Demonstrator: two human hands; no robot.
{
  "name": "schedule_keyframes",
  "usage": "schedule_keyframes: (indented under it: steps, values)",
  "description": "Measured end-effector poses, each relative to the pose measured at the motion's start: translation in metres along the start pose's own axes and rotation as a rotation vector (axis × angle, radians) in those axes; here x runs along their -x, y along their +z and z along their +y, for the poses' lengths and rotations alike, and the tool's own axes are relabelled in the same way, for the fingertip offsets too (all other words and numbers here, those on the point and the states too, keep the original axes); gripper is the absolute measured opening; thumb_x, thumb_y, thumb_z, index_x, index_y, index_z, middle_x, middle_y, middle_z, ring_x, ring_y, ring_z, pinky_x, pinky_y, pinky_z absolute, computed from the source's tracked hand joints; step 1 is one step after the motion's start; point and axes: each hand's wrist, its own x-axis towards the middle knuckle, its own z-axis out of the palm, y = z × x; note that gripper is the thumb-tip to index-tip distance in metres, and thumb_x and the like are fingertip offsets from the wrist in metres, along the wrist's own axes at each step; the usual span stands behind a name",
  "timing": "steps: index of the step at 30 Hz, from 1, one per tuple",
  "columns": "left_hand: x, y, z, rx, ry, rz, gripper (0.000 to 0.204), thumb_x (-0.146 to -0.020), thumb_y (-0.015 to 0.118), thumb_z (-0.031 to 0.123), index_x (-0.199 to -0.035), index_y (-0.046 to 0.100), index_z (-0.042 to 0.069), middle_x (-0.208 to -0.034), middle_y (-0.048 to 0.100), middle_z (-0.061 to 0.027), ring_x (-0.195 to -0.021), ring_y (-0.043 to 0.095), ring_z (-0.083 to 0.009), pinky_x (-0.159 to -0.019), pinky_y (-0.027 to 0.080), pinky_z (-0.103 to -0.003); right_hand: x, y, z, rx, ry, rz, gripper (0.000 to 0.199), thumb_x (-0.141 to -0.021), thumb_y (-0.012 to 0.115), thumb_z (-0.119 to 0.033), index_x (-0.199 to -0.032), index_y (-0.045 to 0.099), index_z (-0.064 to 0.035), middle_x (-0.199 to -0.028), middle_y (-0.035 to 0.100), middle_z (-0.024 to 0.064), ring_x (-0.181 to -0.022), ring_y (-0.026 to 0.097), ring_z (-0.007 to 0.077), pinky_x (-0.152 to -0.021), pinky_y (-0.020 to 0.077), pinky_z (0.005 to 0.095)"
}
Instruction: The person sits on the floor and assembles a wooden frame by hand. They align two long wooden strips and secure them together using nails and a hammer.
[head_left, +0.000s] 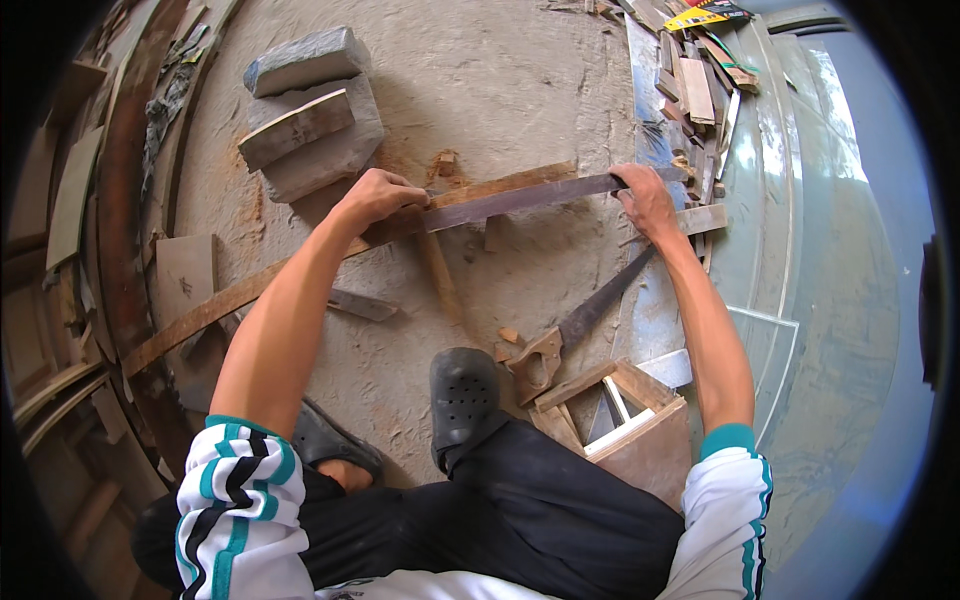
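A long, flat, purplish-grey strip [530, 202] lies along a long narrow wooden board [225, 298], which slants from lower left to upper right. My left hand [382, 200] is closed over the near-middle of the board, by the strip's left end; its fingertips are partly hidden. Toward the right end, my right hand [645, 200] has its fingers wrapped round the strip. Beneath my right forearm a handsaw [590, 318] with a wooden handle rests on the ground, its blade pointing up and right. A thin wooden stick [440, 275] runs under the board toward my shoe.
Stacked grey stone blocks [320, 135] with a wood piece on top stand beyond my left hand. An open wooden box [645, 455] holding tools is beside my right knee. Wood offcuts [697, 90] pile at the far right, next to glass sheets [840, 270]. Planks [120, 210] line the left.
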Motion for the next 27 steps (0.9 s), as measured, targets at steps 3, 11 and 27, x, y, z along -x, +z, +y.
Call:
schedule_keyframes:
  steps: [3,11,27]
  values:
    - [0.002,0.000,-0.001,0.010,-0.018,0.011,0.029,-0.080,0.080,0.031,-0.094,0.082,0.006,-0.090,0.075,-0.0060,-0.084,0.064,-0.0145,-0.081,0.049,-0.030,-0.002,0.000,0.012,-0.021,0.058,-0.055,0.045,-0.079,0.072,0.001,-0.122,0.065,-0.0071,-0.120,0.068,0.0122,-0.117,0.061,0.0335,-0.101,0.0492,0.0435]
    - [0.004,0.004,0.000,0.021,0.004,0.022,0.030,-0.081,0.079,0.032,-0.095,0.081,0.005,-0.087,0.074,-0.0054,-0.083,0.064,-0.0142,-0.081,0.049,-0.031,-0.007,0.018,0.029,-0.027,0.123,-0.089,0.043,-0.082,0.070,0.000,-0.124,0.066,-0.0098,-0.125,0.068,0.0107,-0.123,0.059,0.0321,-0.104,0.0498,0.0428]
    - [0.005,0.008,-0.008,0.093,0.033,0.029,0.026,-0.086,0.077,0.026,-0.094,0.079,0.002,-0.083,0.073,-0.0035,-0.078,0.063,-0.0112,-0.075,0.050,-0.028,-0.017,0.023,0.031,-0.027,0.042,-0.077,0.043,-0.079,0.070,0.002,-0.120,0.067,-0.0072,-0.117,0.070,0.0136,-0.115,0.063,0.0341,-0.099,0.0532,0.0433]
